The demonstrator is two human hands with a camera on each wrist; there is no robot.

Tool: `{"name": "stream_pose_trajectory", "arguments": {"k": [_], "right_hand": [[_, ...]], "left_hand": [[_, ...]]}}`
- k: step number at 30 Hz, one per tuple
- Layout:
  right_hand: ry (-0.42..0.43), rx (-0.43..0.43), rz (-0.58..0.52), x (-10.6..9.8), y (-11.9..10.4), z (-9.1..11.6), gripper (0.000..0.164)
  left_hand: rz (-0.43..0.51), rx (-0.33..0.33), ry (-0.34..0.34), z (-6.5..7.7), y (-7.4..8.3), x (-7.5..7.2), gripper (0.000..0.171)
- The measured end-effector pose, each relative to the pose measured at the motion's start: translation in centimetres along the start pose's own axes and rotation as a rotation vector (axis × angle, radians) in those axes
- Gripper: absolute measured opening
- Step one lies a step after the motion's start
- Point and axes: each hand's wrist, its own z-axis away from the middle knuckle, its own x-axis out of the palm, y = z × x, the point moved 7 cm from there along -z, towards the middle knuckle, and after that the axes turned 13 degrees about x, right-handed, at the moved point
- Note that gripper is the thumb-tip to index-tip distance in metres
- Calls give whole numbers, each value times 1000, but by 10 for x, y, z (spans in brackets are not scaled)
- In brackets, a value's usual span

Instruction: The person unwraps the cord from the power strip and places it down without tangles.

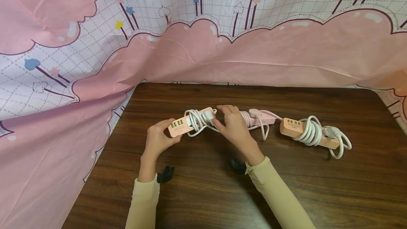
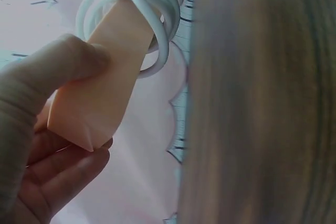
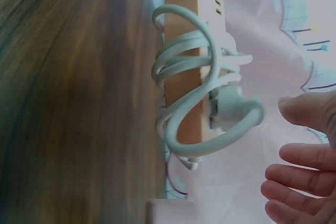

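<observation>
Over the surface (image 1: 197, 197), the left hand (image 1: 157, 139) grips the peach power strip (image 1: 175, 131) by one end, the right hand (image 1: 236, 125) relaxed and empty, so the loosely looped white cord (image 1: 198, 119) might slip off.

Clock from the head view. Peach power strip (image 2: 105, 80) near centre: smooth moulded plastic, faint sheen — cord (image 1: 196, 119) smooth, rubbery-looking, soft gloss; plug (image 3: 229, 107) hard white plastic. Pink power strip (image 1: 267, 118) and second peach strip (image 1: 291, 125), just past 3 o'clock: same smooth plastic look. Desk (image 1: 197, 190): dark wood grain, low sheen. Backdrop (image 1: 190, 54) at 12: matt, creased — cloth or plastic sheet, can't tell. Sleeve (image 1: 143, 204) at 7: matt cloth.
</observation>
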Motion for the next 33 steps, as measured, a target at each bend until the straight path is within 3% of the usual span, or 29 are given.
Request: {"name": "stream_pose_trajectory", "arguments": {"k": [5, 13, 21, 33], "right_hand": [[32, -13, -35, -20, -8, 6, 40], [72, -27, -9, -58, -22, 19, 42], [118, -13, 0, -89, -23, 31, 44], [165, 67, 36, -122, -3, 47, 43]], "left_hand": [[68, 77, 58, -4, 17, -13, 55], [124, 165, 73, -16, 41, -14, 53], [223, 210, 52, -30, 64, 3, 53], [325, 309, 19, -54, 101, 31, 54]]}}
